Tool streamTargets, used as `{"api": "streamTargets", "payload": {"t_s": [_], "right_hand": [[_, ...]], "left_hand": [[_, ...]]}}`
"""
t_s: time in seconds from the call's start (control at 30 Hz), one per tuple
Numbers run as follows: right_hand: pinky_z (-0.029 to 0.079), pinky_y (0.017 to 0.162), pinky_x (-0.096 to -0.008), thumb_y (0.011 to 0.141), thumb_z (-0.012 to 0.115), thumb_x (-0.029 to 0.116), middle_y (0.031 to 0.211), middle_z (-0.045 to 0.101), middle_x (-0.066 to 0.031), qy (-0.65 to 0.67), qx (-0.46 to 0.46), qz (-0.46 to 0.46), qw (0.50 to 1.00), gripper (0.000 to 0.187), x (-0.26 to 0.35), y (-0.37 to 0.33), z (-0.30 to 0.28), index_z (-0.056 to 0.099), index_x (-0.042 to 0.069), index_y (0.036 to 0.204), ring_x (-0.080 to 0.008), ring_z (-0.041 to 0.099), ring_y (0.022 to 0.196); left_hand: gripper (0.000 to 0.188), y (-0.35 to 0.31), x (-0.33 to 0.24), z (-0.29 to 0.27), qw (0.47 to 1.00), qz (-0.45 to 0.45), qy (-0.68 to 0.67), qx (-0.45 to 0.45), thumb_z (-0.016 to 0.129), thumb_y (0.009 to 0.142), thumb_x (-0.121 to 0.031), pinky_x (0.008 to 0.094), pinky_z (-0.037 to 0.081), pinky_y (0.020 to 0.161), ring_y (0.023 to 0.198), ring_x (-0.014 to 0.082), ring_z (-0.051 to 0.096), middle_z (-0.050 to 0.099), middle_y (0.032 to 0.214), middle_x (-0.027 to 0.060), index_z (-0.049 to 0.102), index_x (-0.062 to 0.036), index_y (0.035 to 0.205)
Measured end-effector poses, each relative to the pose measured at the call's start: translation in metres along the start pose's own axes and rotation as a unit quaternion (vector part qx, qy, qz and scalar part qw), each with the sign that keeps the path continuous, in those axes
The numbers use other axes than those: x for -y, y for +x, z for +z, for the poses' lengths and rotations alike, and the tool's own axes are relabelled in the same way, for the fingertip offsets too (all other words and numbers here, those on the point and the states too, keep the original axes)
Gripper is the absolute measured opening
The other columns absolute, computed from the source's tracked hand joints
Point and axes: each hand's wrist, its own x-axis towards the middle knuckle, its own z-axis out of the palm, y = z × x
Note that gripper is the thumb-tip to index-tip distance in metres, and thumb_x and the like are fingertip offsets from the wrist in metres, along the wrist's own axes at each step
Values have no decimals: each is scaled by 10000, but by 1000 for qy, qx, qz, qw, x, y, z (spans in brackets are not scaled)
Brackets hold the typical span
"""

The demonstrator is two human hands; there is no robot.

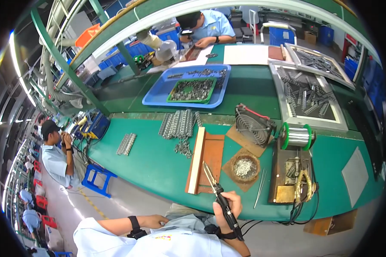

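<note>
My right hand [230, 206] is wrapped round the black handle of a soldering iron [221, 196] at the table's near edge. Its metal tip points up and away, over the reddish-brown board [212, 150] with a pale strip [196, 160] along its left side. I see no part on the board under the tip. My left hand [158, 221] rests low by my lap, off the table, its fingers mostly hidden against my clothes. Right of the board, a brown holder [231, 176] carries a round dish of silvery bits [244, 167]. Metal tweezers [260, 188] lie beside it.
Rows of metal strips [178, 124], a small pile of parts [183, 148] and a smaller strip group [126, 144] lie left. A fan [253, 126], solder spool [297, 137] and iron stand [287, 192] are right. Behind are a blue tray [152, 95] and framed trays [283, 96]. A co-worker [214, 28] sits opposite.
</note>
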Motion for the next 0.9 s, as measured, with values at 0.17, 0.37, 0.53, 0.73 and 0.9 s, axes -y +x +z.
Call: {"api": "streamTargets", "payload": {"t_s": [0.17, 0.37, 0.53, 0.73, 0.9], "right_hand": [[426, 558, -263, 656, 674, 52, 717, 548, -101, -12, -3, 7, 1000, 315, 4, 1, -1, 510, 5, 921, -169, 525, 609], [426, 549, -263, 658, 677, 57, 710, 551, -98, -24, 12, 10, 1000, 308, 4, 4, 1, 512, 4, 913, -170, 525, 600], [353, 530, -221, 695, 667, 162, 682, 470, -47, -34, 4, 3, 999, 321, 6, 6, 1, 482, 10, 909, -111, 432, 578], [351, 533, -222, 701, 665, 175, 683, 467, -43, -46, -1, 11, 999, 325, 4, 3, 1, 479, 13, 913, -110, 429, 580], [393, 545, -247, 685, 674, 137, 689, 512, -70, -53, -5, 20, 998, 310, 7, -2, 6, 502, 7, 908, -142, 483, 590]], "left_hand": [[323, 4, 2, -15, 973, -85, -160, 142, 505, 816, -146, 262, 423, 774, 886, 112, 528, 607, 975, 51, 535, -31, 1117], [217, 18, 41, -12, 850, -269, -402, 209, 471, 850, -225, 187, 384, 606, 620, 52, 461, 527, 741, -65, 608, -59, 866], [279, 13, 10, -32, 911, -157, -347, 156, 463, 873, -302, 213, 358, 570, 590, 58, 402, 460, 660, -77, 597, -65, 812], [275, 20, 21, -40, 983, -125, -114, -66, 484, 867, -324, 272, 387, 598, 593, 125, 434, 472, 628, -19, 601, -79, 820], [224, 67, 82, -21, 934, 101, 117, -323, 531, 824, -251, 356, 428, 636, 645, 260, 531, 557, 667, 117, 591, -36, 845]]}}
